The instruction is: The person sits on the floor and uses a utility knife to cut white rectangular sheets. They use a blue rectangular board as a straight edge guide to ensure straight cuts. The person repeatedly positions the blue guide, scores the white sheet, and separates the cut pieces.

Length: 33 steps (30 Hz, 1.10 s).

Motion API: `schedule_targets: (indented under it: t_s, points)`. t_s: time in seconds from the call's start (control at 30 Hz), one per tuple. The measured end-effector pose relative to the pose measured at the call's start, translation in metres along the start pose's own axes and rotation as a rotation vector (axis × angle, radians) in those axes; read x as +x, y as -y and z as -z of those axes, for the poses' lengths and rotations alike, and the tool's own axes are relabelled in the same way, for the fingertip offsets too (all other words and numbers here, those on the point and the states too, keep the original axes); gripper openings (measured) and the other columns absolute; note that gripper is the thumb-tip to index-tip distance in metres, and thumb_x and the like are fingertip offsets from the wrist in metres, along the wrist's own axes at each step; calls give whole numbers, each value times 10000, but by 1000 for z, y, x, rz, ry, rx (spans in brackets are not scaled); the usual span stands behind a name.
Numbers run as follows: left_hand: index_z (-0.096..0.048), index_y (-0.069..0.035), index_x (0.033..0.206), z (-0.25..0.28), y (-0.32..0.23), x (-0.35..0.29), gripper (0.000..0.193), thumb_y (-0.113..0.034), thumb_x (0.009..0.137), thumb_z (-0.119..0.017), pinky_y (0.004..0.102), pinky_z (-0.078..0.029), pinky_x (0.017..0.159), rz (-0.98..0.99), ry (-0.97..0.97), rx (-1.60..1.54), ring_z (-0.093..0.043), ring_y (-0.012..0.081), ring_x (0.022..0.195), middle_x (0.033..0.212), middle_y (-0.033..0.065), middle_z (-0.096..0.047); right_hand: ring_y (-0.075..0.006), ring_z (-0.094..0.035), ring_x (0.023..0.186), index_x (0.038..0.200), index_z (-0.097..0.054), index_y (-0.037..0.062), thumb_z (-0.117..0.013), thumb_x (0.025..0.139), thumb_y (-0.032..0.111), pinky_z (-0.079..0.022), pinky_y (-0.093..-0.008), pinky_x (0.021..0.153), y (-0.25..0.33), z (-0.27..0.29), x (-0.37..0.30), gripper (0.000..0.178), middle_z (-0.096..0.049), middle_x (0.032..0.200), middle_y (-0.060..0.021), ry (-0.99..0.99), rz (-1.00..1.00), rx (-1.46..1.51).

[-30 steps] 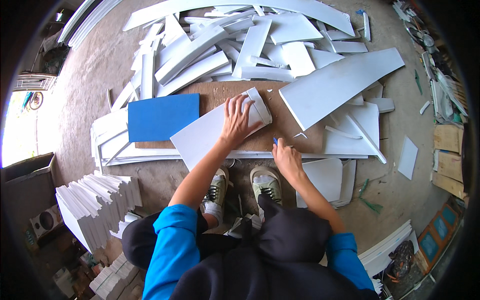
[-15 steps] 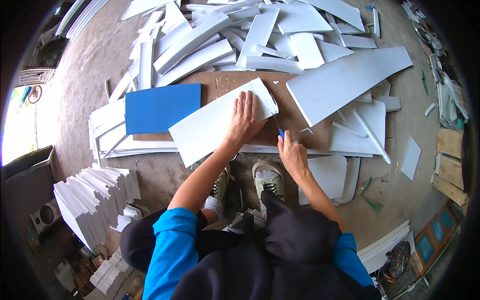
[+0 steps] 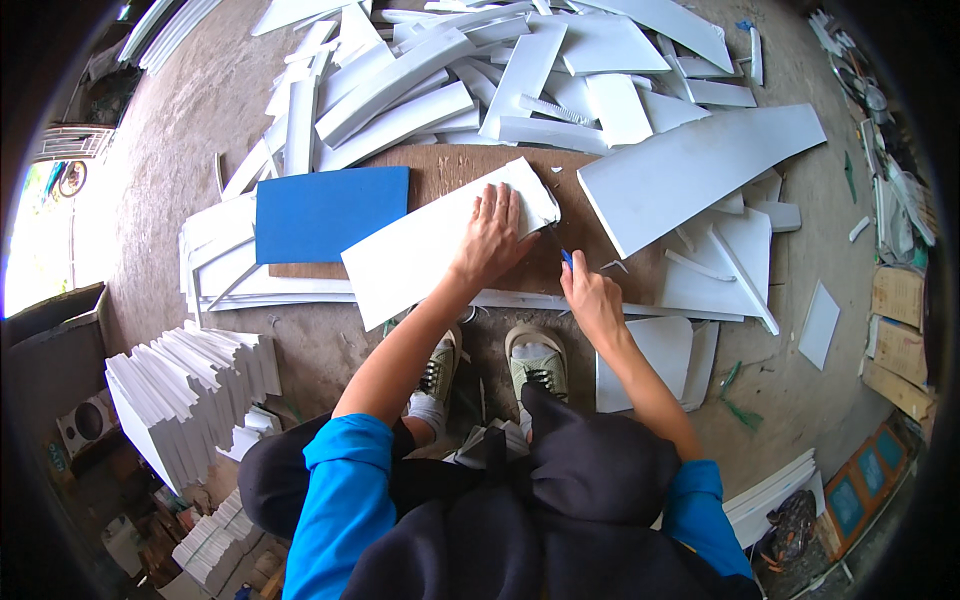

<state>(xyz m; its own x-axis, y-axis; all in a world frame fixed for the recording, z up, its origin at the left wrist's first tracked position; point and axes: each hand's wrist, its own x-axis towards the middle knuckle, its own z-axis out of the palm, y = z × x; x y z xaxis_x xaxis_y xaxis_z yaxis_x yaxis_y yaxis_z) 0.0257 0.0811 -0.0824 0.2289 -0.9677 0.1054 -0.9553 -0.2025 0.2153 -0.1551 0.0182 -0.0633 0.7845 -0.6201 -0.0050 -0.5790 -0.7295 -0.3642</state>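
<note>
My left hand [image 3: 490, 232] lies flat, fingers stretched out, on an oblong white foam board [image 3: 410, 262] that sits at a slant on a brown wooden board [image 3: 440, 170]. Its right end has a rounded, uneven edge. In my right hand [image 3: 594, 300] is a knife with a blue handle [image 3: 567, 258]. The thin dark blade points up and left to the right end of the white board, at its lower corner. Whether the blade touches the foam is too small to tell. A blue rectangular board [image 3: 332, 215] lies just left of the white one.
Beyond the wooden board lies a heap of white foam offcuts [image 3: 480, 80]. A large white panel [image 3: 700, 170] rests at the right. Stacked white pieces [image 3: 190, 390] stand at the left, cardboard boxes [image 3: 898, 300] at the far right. My shoes [image 3: 538, 362] are close below the work.
My right hand and the knife have moved slightly forward along the white board's right end. My left hand stays pressed on the board. The whole view has shifted a little.
</note>
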Motion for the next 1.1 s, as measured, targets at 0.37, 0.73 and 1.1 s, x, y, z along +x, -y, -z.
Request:
schedule_targets:
  t_s: [0.37,0.73,1.1]
  points:
    - [-421,91,1175,6,3,4,595,-370,820,-540,443,-353,957,-14,-1,-30,-388,418,1157,1211,278,-426,-316,-585,469,875,-423,52,-438,886,216,-466,-391,392,12,-4,33,165,-559,500,-142,-5,-10,36]
    - [-439,114,1148,6,7,9,625,-429,839,-473,453,-337,962,-21,36,-93,-393,441,1147,1193,303,-438,-339,-583,482,876,-431,36,-438,883,209,-471,-408,404,12,-3,46,174,-553,497,-158,2,11,32]
    - [-450,120,1129,5,11,13,631,-438,836,-472,456,-358,940,-21,72,-112,-414,446,1123,1184,314,-437,-360,-589,520,891,-437,25,-435,880,199,-480,-433,442,9,-3,41,175,-563,528,-187,64,-26,45]
